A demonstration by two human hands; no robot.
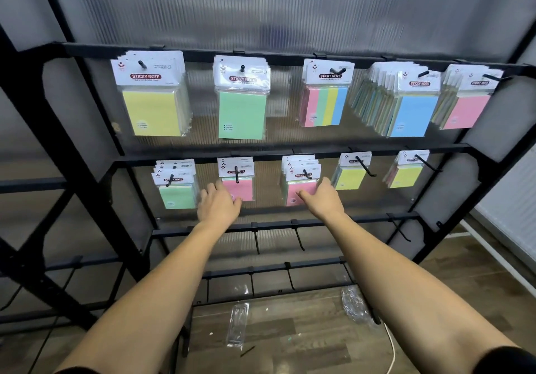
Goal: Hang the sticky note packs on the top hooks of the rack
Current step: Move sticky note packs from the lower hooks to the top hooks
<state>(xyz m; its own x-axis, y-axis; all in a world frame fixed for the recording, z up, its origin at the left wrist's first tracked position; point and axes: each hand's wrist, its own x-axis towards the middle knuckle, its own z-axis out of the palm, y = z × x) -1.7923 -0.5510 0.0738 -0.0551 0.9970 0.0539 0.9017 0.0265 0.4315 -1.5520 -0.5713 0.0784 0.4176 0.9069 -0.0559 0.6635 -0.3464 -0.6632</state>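
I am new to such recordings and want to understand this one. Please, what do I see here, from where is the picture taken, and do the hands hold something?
One picture, from a camera worn on the person's head, looking forward and down. A black rack carries sticky note packs on hooks in two rows. The left hand touches the pink pack in the lower row; the right hand touches the neighbouring pink pack. Whether either hand already grips its pack, I cannot tell. Empty hooks sit lower down.

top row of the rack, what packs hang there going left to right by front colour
yellow pack → green pack → striped multicolour pack → blue pack → pink pack
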